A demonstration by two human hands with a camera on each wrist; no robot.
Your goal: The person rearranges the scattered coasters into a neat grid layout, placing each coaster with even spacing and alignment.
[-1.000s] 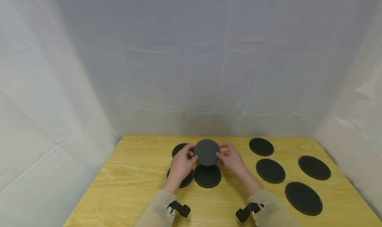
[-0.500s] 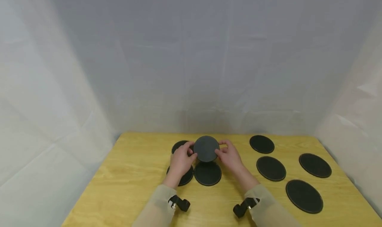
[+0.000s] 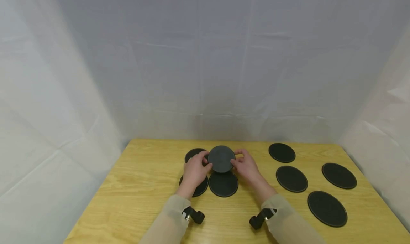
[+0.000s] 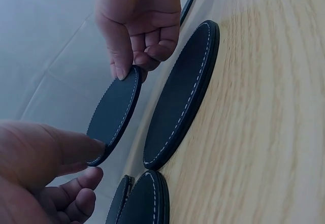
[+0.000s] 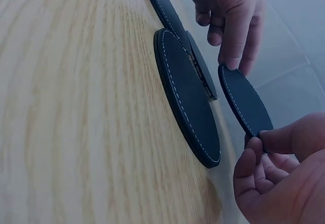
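The left hand (image 3: 194,170) and right hand (image 3: 246,167) pinch opposite edges of a black round coaster (image 3: 221,159), lifted off the wooden surface (image 3: 144,187). More coasters (image 3: 291,178) lie flat around; white sheeting (image 3: 205,66) encloses the space.

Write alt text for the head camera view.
Two hands, the left hand and right hand, hold a round black coaster by its edges above a wooden table. Three more black coasters lie under and beside the hands, and four lie spread out to the right.
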